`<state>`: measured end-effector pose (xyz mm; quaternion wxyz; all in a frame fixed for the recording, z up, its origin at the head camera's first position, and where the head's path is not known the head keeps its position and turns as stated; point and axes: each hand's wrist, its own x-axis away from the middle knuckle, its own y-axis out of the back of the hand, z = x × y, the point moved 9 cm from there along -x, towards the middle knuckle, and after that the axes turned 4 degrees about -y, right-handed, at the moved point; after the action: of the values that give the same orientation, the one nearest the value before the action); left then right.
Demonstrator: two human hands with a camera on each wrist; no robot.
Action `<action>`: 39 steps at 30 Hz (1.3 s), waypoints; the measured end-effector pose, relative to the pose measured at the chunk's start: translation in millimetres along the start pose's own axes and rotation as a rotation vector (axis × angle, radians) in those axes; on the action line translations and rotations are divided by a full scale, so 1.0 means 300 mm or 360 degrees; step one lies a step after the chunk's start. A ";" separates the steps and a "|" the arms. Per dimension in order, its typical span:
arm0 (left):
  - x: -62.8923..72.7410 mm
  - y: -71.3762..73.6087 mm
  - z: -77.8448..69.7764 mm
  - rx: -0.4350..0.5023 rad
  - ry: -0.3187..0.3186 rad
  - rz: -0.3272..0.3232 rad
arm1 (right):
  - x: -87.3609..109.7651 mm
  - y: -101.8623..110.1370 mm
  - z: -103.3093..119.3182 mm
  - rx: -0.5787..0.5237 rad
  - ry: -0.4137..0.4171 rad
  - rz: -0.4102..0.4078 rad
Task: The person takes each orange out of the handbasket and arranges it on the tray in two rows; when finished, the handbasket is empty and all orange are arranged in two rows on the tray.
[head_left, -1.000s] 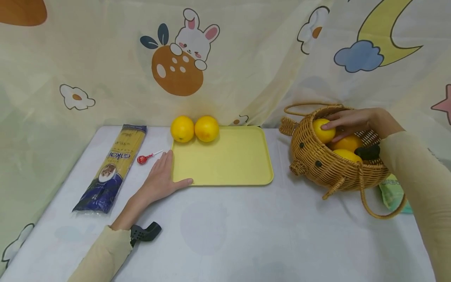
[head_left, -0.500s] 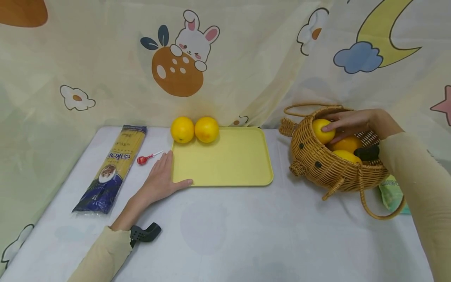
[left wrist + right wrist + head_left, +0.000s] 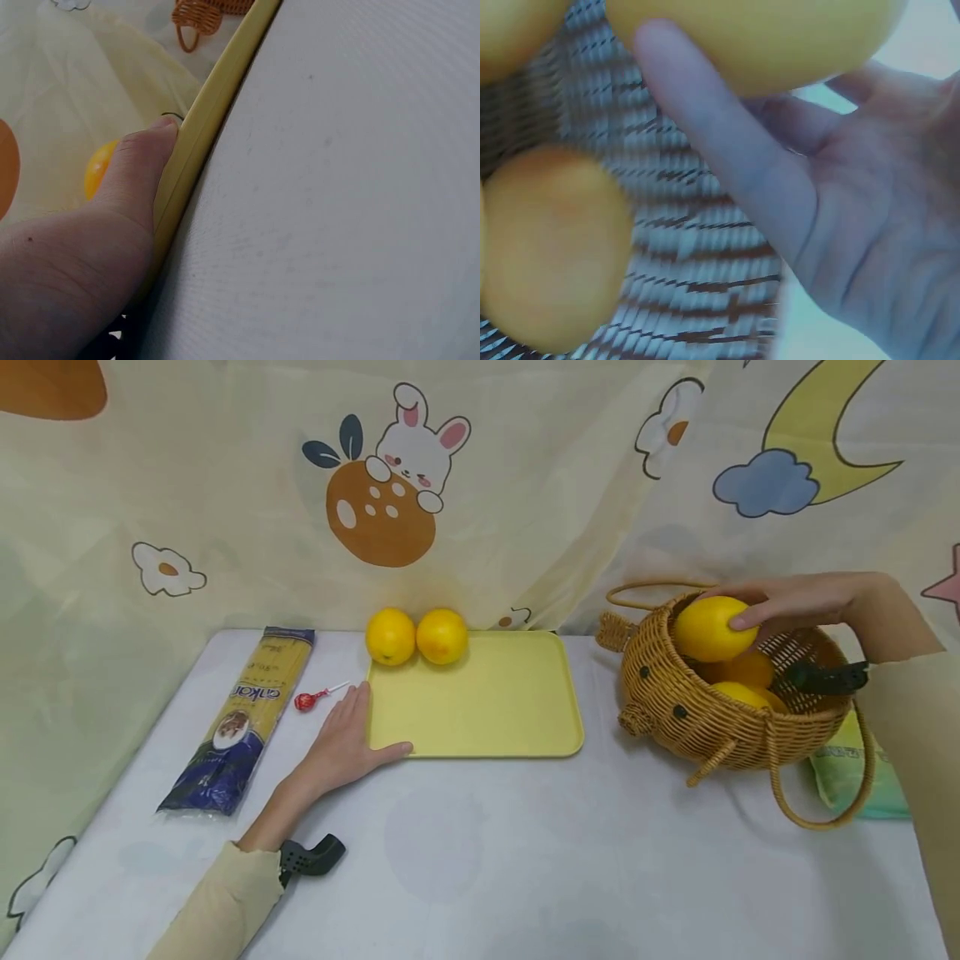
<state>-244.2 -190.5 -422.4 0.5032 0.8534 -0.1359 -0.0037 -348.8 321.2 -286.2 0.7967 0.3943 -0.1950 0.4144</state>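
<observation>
My right hand [image 3: 795, 602] grips a bright yellow, oval lemon [image 3: 708, 631] at the mouth of a pig-shaped wicker basket [image 3: 675, 727]. In the right wrist view the thumb lies along the underside of the lemon [image 3: 780, 45]. Below it in the basket sit several more yellow and orange fruits [image 3: 738, 693]. My left hand [image 3: 341, 747] lies with straight fingers along the left side of a yellow tray [image 3: 487, 710], its thumb at the front rim. Two round, orange-yellow oranges [image 3: 442, 636] stand side by side in the tray's back left corner.
A blue and gold pasta packet [image 3: 243, 718] lies at the left, with a red lollipop [image 3: 306, 701] between it and the tray. A green packet [image 3: 855, 768] is partly hidden behind the basket, whose handle loop [image 3: 825, 822] hangs forward. A printed cloth [image 3: 525, 510] hangs behind.
My right hand has lifted the lemon up from among the other fruits and drawn back slightly to the right. The left hand and tray stay in place.
</observation>
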 end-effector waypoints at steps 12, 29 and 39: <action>0.003 0.002 -0.010 -0.0020 -0.0007 -0.0002 | 0.203 -0.119 0.286 -0.0567 0.0992 -0.0472; 0.006 -0.002 -0.003 0.0005 0.0004 0.0006 | 0.056 -0.439 0.504 -0.1273 0.1149 -0.0512; -0.002 -0.007 0.007 -0.0003 0.0021 0.0004 | -0.216 -0.503 0.527 -0.1173 0.0683 -0.0899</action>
<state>-244.7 -191.2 -425.4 0.5050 0.8528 -0.1335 0.0025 -260.9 111.3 -301.0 0.9859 0.0306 -0.0459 0.1582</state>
